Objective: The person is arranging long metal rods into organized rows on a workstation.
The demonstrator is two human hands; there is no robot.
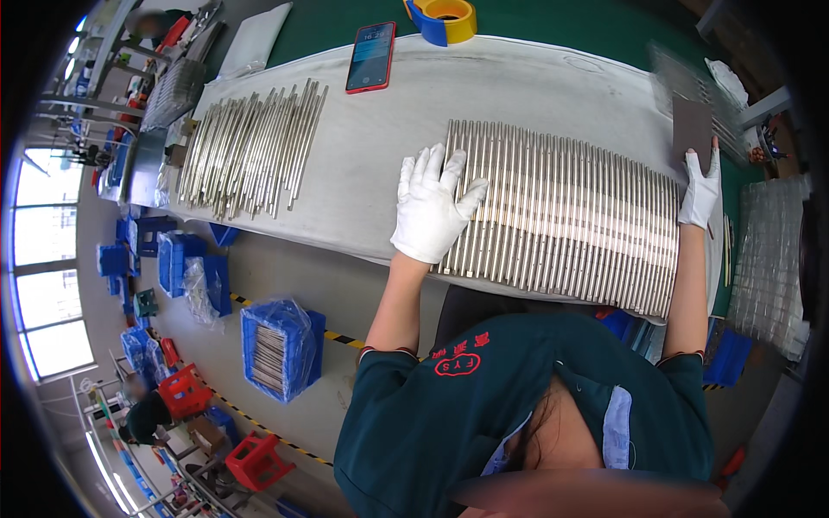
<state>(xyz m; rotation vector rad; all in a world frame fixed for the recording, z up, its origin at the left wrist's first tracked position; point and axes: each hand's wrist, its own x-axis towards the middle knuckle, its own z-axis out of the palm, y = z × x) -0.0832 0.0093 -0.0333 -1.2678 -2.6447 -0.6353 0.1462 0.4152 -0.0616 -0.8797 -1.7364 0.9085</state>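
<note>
Rods fill most of what I see: a long, neat row of metal rods (561, 216) lies side by side on the white cloth (389, 112) that covers the tabletop (553, 22), running from about 9 o'clock to 3 o'clock across the middle of my view. My left hand (432, 205), in a white glove, rests flat with its fingers spread on the row's left end, touching the first rods. My right hand (699, 194), also gloved, is at the row's far right end, at roughly 3 o'clock, its fingers closed around a dark flat rectangular pad (692, 129) that stands up above the rods.

Toward 10 o'clock, well apart from the row, a looser pile of similar rods (250, 147) lies on the same cloth. At 12 o'clock I see a red smartphone (371, 57) lying face up, and just beside it, toward 1 o'clock, a yellow tape roll in a blue dispenser (442, 17). Down at 8 o'clock, on the floor, a blue crate (278, 350) lined with plastic holds more rods.
</note>
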